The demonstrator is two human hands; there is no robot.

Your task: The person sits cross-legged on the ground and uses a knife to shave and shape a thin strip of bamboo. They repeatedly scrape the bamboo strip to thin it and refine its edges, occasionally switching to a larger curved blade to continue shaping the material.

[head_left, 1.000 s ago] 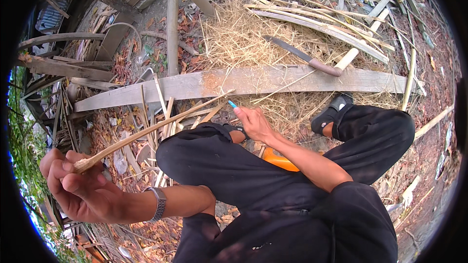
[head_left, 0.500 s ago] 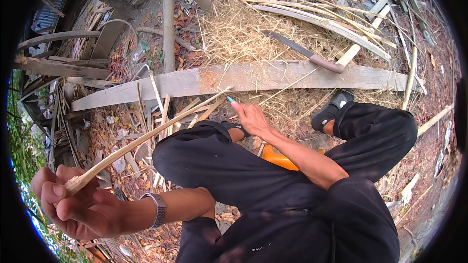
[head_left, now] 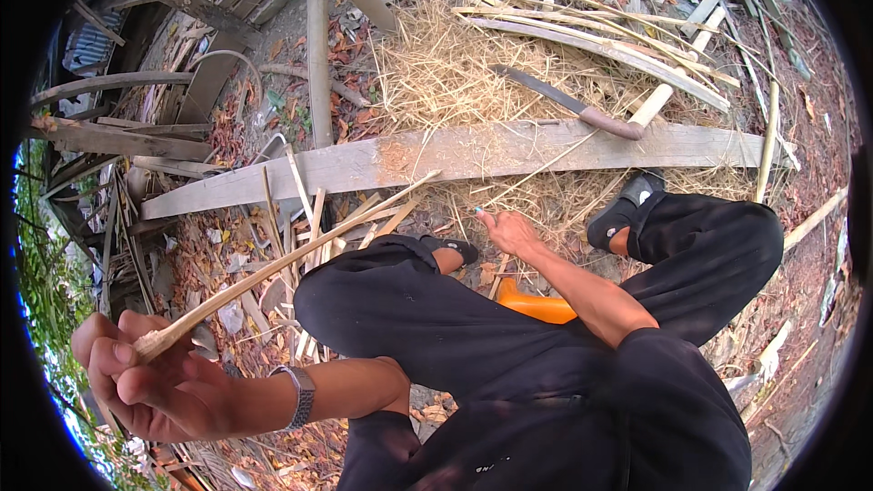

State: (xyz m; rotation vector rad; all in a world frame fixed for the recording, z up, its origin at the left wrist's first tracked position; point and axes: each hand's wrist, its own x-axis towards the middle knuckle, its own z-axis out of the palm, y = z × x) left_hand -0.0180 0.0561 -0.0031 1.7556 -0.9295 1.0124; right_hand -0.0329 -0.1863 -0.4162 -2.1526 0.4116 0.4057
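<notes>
One long plank [head_left: 314,165] lies beyond a wooden strip [head_left: 273,267] slanting from the left hand [head_left: 159,377], which pinches its near end; the right hand [head_left: 514,235] is clamped on a small blue object [head_left: 478,210]. Seemingly the strip is being checked; next calls for steady pinching.

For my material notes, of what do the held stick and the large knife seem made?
Held stick: probably split bamboo or wood, unpainted; pale, with a frayed end.
Large knife: dark, dull blade, likely steel; brownish handle, perhaps wood, smooth-looking.
</notes>
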